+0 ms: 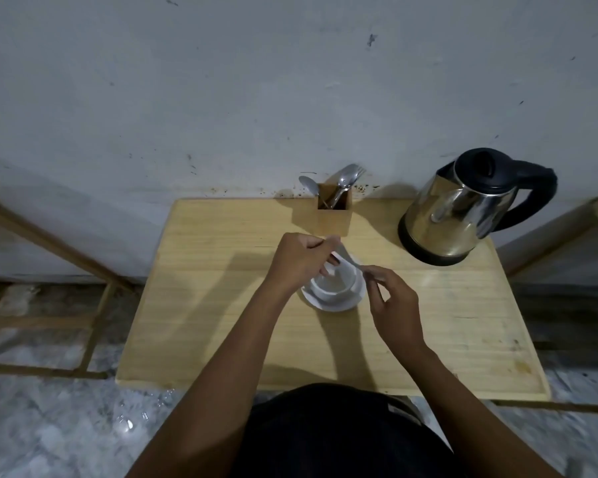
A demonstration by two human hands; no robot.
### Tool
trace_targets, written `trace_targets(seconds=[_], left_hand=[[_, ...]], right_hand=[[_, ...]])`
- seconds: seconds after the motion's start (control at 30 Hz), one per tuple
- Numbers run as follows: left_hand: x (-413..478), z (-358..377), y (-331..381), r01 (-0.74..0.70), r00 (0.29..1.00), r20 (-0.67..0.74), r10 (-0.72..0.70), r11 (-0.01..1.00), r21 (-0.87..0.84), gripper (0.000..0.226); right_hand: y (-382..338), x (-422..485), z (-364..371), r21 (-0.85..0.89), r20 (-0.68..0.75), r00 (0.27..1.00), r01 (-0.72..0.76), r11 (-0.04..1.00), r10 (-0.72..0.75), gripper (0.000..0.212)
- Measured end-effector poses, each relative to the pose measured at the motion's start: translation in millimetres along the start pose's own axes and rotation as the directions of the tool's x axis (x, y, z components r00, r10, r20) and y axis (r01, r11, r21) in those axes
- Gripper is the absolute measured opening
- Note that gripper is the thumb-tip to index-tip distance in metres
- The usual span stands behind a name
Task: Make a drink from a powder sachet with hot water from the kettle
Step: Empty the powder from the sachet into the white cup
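White cup on saucer, counter centre, contents unclear. Left hand and right hand both pinch a pale sachet above it. Kettle at 2 o'clock; wooden holder with spoons at 12.

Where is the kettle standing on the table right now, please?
In the head view, the kettle stands at the table's far right corner, right of the wooden cutlery holder.

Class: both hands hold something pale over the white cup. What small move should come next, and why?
Probably tip the sachet so its contents fall into the cup: left hand and right hand pinch it directly above the cup, and the kettle stands untouched.
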State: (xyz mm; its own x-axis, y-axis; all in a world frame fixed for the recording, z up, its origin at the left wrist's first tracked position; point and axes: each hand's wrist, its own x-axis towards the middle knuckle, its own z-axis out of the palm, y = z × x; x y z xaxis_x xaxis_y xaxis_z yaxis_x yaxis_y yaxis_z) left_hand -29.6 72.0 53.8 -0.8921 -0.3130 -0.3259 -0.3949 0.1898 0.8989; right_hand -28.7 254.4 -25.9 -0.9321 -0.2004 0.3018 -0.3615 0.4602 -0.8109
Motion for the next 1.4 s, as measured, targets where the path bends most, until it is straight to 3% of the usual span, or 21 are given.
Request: trace_targets(seconds=[0.1, 0.27, 0.37, 0.47, 0.63, 0.8, 0.9, 1.1, 1.4], left_hand=[[5.3, -15.5, -14.0, 0.019, 1.000, 0.004, -0.019, 1.000, 0.019, 0.042], [14.4, -22.1, -74.2, 0.016, 0.996, -0.091, 0.012, 0.953, 0.301, 0.037], [21.2, -8.0, -103.5, -0.008, 0.999, 0.049, -0.011, 0.924, 0.381, 0.047], [19.5, 0.8, -110.2, -0.091, 0.996, 0.056, 0.075, 0.917, 0.389, 0.037], [18.0, 2.0, -109.5, -0.106, 0.994, 0.039, 0.099, 0.935, 0.340, 0.012], [21.6, 0.7, -111.9, -0.132, 0.991, 0.009, 0.136, 0.945, 0.300, 0.011], [22.7, 2.7, -111.6, -0.143, 0.989, -0.006, 0.151, 0.946, 0.290, 0.011], [22.8, 2.7, -110.3, -0.139, 0.989, -0.011, 0.148, 0.951, 0.276, 0.014], [25.2, 3.4, -113.0, -0.141, 0.989, -0.009, 0.149, 0.951, 0.273, 0.014]], right_hand=[[0.7, 6.4, -0.8, 0.032, 0.034, 0.994, -0.105, 0.994, 0.104, 0.012], [4.6, 18.0, -7.9, -0.014, 0.181, 0.968, -0.177, 0.984, 0.177, 0.005], [8.1, 23.3, -12.4, -0.122, 0.191, 0.952, -0.218, 0.968, 0.238, 0.022], [4.1, 32.0, -13.6, -0.152, 0.257, 0.930, -0.232, 0.961, 0.265, 0.033], [1.1, 39.7, -8.8, -0.234, 0.289, 0.942, -0.102, 0.967, 0.170, 0.032], [5.5, 49.3, -4.9, -0.239, 0.278, 0.954, -0.047, 0.970, 0.115, 0.030], [4.8, 51.9, -5.7, -0.230, 0.280, 0.948, -0.087, 0.969, 0.152, 0.039], [4.0, 56.7, -5.4, -0.224, 0.228, 0.967, -0.057, 0.973, 0.109, 0.029], [6.3, 57.6, -2.1, -0.262, 0.141, 0.984, 0.141, 0.955, -0.106, 0.014]])
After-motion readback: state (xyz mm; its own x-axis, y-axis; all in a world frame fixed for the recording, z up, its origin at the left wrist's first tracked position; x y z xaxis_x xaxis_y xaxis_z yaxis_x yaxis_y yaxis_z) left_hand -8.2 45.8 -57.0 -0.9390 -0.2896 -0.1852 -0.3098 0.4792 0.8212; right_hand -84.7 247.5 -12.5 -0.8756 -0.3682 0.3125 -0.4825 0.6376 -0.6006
